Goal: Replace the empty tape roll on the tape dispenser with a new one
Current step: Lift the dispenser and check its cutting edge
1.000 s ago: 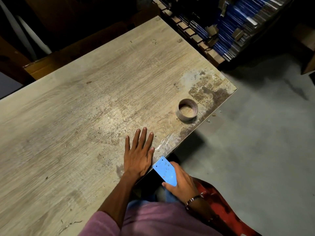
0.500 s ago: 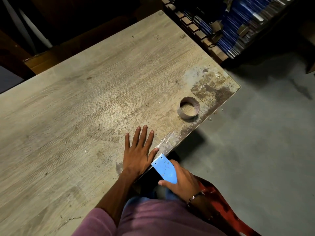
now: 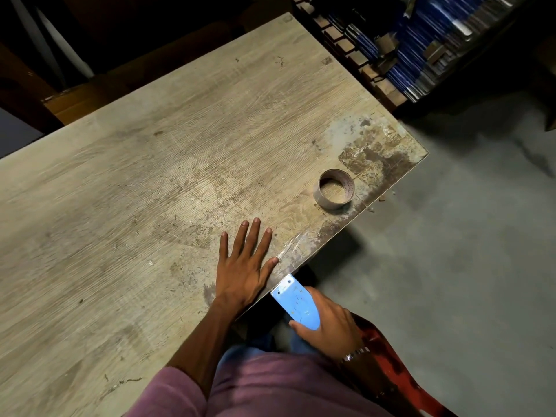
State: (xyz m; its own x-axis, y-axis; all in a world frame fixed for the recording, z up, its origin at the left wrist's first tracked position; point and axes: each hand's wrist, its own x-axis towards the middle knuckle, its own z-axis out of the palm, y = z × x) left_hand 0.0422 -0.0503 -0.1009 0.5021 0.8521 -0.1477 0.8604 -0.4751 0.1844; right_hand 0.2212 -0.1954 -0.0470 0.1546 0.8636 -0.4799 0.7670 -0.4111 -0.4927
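Note:
An empty cardboard tape roll (image 3: pixel 334 189) stands on its edge face near the right corner of the worn wooden table (image 3: pixel 150 182). My left hand (image 3: pixel 245 266) lies flat on the table beside its right edge, fingers spread, holding nothing. My right hand (image 3: pixel 328 326) is just off the table edge, below tabletop level, gripping the blue tape dispenser (image 3: pixel 296 302). The dispenser's toothed blade end points up toward the table edge, close to my left thumb. No new tape roll is visible.
A red chair (image 3: pixel 391 371) is under my right arm. Concrete floor (image 3: pixel 451 266) lies to the right of the table. Stacked blue and grey packs on a wooden pallet (image 3: pixel 421 40) stand behind the table's far right corner. Dark boxes sit at the back left.
My right hand has raised the blue dispenser a little, bringing its toothed end closer to the table edge and my left thumb. My left hand has stayed flat on the table.

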